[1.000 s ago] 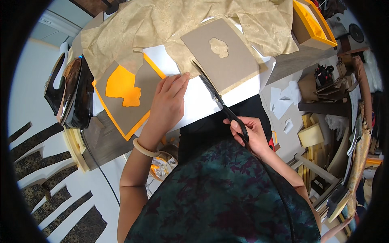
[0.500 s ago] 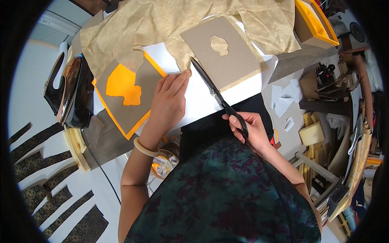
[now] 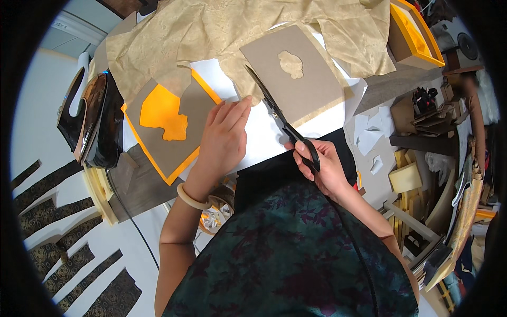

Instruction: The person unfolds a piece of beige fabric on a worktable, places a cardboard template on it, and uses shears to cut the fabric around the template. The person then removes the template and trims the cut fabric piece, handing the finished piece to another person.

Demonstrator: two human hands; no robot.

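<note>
My left hand [image 3: 228,134], with a pale bangle on its wrist, pinches the edge of a crinkled gold-beige fabric [image 3: 211,31] between fingertips and thumb. Black-handled scissors [image 3: 279,115] are in my right hand [image 3: 328,164], their blades lying along the left edge of a grey-brown board [image 3: 312,87]. That board rests on the fabric and has an irregular cutout showing fabric through it. Left of my left hand lies a second grey-brown board [image 3: 193,124] with orange edging and an orange cutout shape [image 3: 161,113]. White paper [image 3: 251,145] lies beneath.
A dark iron [image 3: 100,124] stands at the table's left. An orange-lined box [image 3: 414,45] sits at the far right. Patterned dark fabric strips [image 3: 113,296] lie at lower left, a scrap bin [image 3: 216,214] below the table, paper scraps [image 3: 369,129] to the right.
The scissors have shifted slightly up and left, their blades now along the board's edge. The boards and fabric sit a little further right in view. My left hand keeps its pinch.
</note>
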